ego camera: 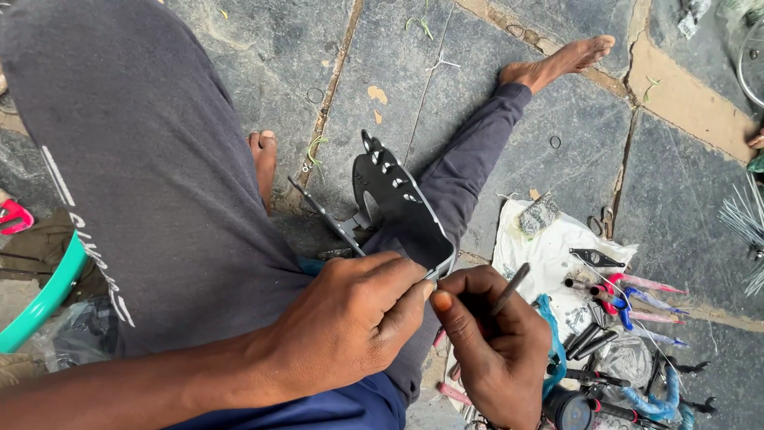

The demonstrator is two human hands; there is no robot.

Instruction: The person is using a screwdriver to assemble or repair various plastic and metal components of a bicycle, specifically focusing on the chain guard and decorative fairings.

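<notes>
Floor: grey stone slabs (pixel 493 95); the person sits on them, legs stretched out.
Plate: black metal plate (pixel 398 203) with holes along its edge, resting on the lap; it looks stiff, light, thin-edged.
Left hand (pixel 350 318): closed, pinching the plate's near corner.
Right hand (pixel 493 334): closed round a thin metal tool (pixel 509 288), beside that corner.
Grip: probably safest by the flat faces.
Cloth: white cloth (pixel 549 255) with pliers, right of the plate.

You sit on the ground at an open-air repair spot, a street-side workshop by the look of it. Grey stone paving (pixel 557 103) with sandy joints serves as the floor. A white cloth (pixel 549 251) lies spread beside you with loose hand tools (pixel 629 299) on it. Thin metal spokes (pixel 744 219) show at the right edge.
</notes>
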